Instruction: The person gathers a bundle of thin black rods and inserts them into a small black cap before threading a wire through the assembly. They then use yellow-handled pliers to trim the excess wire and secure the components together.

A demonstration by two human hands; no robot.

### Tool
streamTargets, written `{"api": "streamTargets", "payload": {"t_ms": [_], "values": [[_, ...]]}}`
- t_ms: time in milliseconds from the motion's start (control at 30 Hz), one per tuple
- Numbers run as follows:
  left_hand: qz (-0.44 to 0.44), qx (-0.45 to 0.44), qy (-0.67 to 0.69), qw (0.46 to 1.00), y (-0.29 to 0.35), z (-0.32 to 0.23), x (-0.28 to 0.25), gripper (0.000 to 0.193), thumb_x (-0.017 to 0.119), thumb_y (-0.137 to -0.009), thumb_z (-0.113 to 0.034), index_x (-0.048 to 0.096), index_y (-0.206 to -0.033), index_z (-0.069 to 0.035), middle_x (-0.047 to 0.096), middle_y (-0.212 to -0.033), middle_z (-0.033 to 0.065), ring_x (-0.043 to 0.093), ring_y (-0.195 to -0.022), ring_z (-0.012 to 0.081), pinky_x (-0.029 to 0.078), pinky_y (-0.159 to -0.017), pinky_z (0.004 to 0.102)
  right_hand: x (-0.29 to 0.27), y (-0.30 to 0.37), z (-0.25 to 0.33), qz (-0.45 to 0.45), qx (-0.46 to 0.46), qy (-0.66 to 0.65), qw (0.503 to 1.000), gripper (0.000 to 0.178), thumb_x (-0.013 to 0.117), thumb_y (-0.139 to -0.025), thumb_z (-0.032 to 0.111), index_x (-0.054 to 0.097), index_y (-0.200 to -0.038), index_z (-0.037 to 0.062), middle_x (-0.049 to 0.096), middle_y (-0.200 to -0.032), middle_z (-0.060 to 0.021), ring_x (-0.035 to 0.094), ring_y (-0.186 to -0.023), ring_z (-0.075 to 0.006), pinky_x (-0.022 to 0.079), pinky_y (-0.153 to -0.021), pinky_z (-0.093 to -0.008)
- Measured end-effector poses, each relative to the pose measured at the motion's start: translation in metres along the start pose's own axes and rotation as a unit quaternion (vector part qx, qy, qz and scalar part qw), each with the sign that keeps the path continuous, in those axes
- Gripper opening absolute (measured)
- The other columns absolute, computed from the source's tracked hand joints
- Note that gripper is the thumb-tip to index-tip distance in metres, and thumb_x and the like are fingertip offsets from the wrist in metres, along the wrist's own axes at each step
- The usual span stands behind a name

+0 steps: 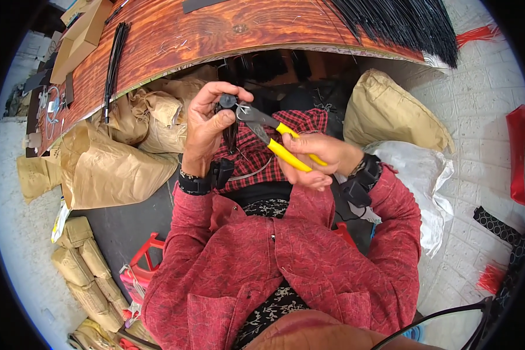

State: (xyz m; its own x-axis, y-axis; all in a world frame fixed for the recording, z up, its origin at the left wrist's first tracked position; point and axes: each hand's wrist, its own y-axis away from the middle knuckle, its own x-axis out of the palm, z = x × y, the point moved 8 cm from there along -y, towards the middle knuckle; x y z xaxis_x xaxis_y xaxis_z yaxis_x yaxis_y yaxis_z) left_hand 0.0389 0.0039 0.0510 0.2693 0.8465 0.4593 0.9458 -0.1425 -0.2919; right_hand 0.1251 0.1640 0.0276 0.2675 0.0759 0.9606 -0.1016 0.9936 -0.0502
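So the biggest thing here is the table (216,35), wood-grained and reddish brown, curving across the top of the view. Under and beside its left side there's a big crumpled paper bag (114,169), with a tan sack (391,111) on the other side and a shiny white bag (417,175) just below that one. A thick sheaf (402,26) of black strands lies at the table's right end, its tips poking past the edge. Some brown packets (87,268) are piled at lower left, a red plaid cloth (262,169) is draped just beyond the person's waist, and an open cardboard box (81,44) sits at the table's left end near a skinny black bunch (115,70). Now the hands: the right hand (315,157) has its fingers wrapped around the yellow grips of some pliers (284,154), grips a bit apart. The left hand (205,122) has thumb and fingers pinching a small bundle (227,101), round black end up, strands dangling below, over the cloth. The pliers' jaws are right at its side, next to a tiny pale tie (244,109); can't tell if they're biting it.
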Motion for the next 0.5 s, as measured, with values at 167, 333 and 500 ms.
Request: {"api": "streamTargets", "payload": {"t_ms": [167, 333, 500], "values": [[-0.041, 0.010, -0.049, 0.998, 0.001, 0.000, -0.011, 0.044, 0.075, -0.085, -0.020, 0.056, -0.119, -0.001, 0.065, -0.114, 0.0159, 0.062, -0.102, 0.0192, 0.049, -0.095, 0.0322, 0.003, 0.019, 0.067, -0.426, -0.088, 0.575, 0.693, 0.037, 0.066, -0.091, 0.034, 0.054, -0.100, 0.0003, 0.057, -0.064, -0.0062, 0.057, -0.047, -0.0145, 0.045, -0.045, -0.0266], [-0.035, -0.002, -0.050, 0.998, -0.002, 0.004, -0.005, 0.041, 0.074, -0.086, -0.018, 0.056, -0.119, -0.001, 0.065, -0.116, 0.0167, 0.062, -0.105, 0.0194, 0.048, -0.096, 0.0323, -0.005, 0.024, 0.066, -0.382, -0.047, 0.553, 0.739, 0.032, 0.070, -0.085, 0.020, 0.053, -0.103, 0.0002, 0.060, -0.071, -0.0118, 0.064, -0.061, -0.0253, 0.048, -0.054, -0.0343], [-0.037, 0.017, -0.041, 0.998, -0.003, 0.000, -0.003, 0.040, 0.074, -0.085, -0.012, 0.058, -0.120, -0.002, 0.067, -0.116, 0.0153, 0.062, -0.104, 0.0164, 0.047, -0.094, 0.0285, 0.009, 0.024, 0.077, -0.437, -0.114, 0.740, 0.498, 0.029, 0.063, -0.089, 0.014, 0.053, -0.112, -0.0003, 0.064, -0.089, -0.0136, 0.065, -0.076, -0.0258, 0.050, -0.069, -0.0349]]}}
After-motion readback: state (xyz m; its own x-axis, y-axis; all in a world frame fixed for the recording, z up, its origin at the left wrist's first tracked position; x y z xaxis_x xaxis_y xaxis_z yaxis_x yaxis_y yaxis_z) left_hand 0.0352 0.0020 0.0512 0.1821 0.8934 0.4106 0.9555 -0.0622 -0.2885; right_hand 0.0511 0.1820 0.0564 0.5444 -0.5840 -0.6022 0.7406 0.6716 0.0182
